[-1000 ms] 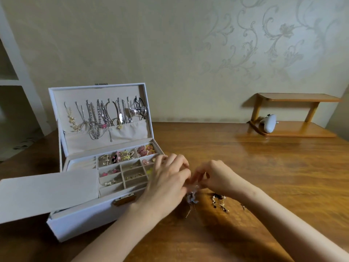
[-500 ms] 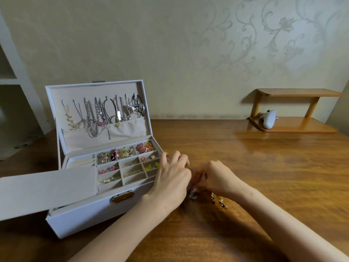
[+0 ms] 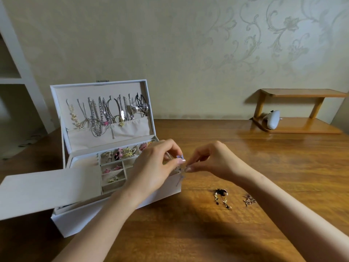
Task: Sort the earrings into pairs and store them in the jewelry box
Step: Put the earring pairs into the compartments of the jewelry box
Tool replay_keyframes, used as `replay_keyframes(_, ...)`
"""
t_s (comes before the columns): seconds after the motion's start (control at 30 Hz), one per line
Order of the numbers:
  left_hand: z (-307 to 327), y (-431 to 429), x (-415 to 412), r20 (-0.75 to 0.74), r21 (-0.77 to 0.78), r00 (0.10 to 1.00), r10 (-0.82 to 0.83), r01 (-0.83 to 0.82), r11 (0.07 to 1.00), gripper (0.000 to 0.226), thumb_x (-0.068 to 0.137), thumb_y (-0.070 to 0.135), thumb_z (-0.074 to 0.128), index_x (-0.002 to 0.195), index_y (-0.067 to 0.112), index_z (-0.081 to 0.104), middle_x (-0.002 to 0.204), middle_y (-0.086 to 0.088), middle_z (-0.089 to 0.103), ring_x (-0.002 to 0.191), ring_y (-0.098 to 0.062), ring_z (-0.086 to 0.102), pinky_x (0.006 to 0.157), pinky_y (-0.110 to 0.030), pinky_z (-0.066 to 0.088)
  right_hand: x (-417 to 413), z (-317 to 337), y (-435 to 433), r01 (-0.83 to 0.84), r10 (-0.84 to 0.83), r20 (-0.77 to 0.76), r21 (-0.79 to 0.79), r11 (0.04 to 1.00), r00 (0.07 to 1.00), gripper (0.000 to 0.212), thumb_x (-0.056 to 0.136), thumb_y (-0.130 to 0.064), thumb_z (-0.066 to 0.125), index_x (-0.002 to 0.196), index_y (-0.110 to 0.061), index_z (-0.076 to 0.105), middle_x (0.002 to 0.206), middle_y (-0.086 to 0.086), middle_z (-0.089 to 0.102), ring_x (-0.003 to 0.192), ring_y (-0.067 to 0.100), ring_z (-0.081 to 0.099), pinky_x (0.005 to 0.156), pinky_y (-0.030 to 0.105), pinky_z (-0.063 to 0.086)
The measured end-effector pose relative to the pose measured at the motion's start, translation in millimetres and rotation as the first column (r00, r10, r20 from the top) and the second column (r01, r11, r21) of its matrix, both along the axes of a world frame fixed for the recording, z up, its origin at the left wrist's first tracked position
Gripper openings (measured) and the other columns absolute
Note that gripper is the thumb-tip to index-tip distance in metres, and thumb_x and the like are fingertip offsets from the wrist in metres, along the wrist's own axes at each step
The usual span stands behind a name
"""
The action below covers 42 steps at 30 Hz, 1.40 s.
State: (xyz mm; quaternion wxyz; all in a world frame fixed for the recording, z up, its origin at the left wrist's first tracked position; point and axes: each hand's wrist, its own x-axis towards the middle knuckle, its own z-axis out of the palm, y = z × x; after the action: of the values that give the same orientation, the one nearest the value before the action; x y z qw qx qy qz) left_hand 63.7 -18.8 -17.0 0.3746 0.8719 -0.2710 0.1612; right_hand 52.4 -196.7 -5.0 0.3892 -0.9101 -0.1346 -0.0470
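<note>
head: left hand, right hand, pinch on earring

Jewelry box: white outside, beige lining. Necklaces in the lid: mostly silver, one gold at left, black at right. Compartments: pink flower earrings and gold earrings. Lilac earring with a grey-silver drop. On the table, right of the box: black-and-gold earrings, then a rose-toned earring (small, hue uncertain). Table: warm brown, streaked grain. Wall: pale cream, scroll-and-flower pattern. Far-right shelf: honey wood, bearing a white object.
</note>
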Motion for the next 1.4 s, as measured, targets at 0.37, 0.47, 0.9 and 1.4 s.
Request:
replay_keyframes(0.37,7.7,72.2,-9.1,-0.047,-0.137,0.980,0.193,-0.198,0.971,0.020,0.079,0.010,0.069,0.090,0.027,0.066,0.077,0.008,0.063,0.079,0.001,0.056,0.064,-0.004,0.042,8.1,4.5,30.3,-0.052,0.052,-0.003,0.093,0.994,0.999,0.005,0.073,-0.017,0.078,0.073,-0.019,0.073,0.074,-0.006,0.072,0.068,0.001,0.066,0.061,0.013,0.051)
replay_keyframes(0.47,1.5,83.8,-12.3,-0.061,-0.088,0.977,0.205,-0.210,0.974,0.023,0.082,0.009,0.066,0.092,0.030,0.068,0.079,0.009,0.063,0.082,0.005,0.054,0.064,-0.002,0.041,11.0,7.6,39.5,-0.072,0.073,-0.006,0.105,0.992,0.997,0.005,0.073,-0.017,0.078,0.077,-0.016,0.075,0.078,-0.001,0.074,0.074,0.008,0.069,0.070,0.021,0.056)
replay_keyframes(0.9,6.8,115.3,-22.4,-0.118,-0.083,0.962,0.247,-0.257,0.963,0.016,0.077,0.013,0.072,0.076,0.026,0.062,0.080,0.017,0.063,0.077,0.000,0.058,0.062,-0.003,0.040,20.7,15.3,72.3,-0.108,0.121,-0.032,0.270,0.957,0.992,0.010,0.072,-0.010,0.078,0.080,-0.006,0.074,0.077,0.009,0.074,0.076,0.023,0.071,0.075,0.034,0.057)
replay_keyframes(1.4,6.3,113.7,-24.5,-0.169,0.053,0.933,0.317,-0.312,0.949,0.018,0.077,0.023,0.072,0.071,0.028,0.056,0.071,0.010,0.064,0.075,-0.007,0.060,0.073,-0.033,0.050,26.1,5.1,93.1,-0.115,0.134,-0.062,0.244,0.963,0.989,0.003,0.075,-0.011,0.076,0.076,-0.008,0.074,0.069,0.002,0.072,0.060,0.004,0.062,0.056,0.014,0.048)
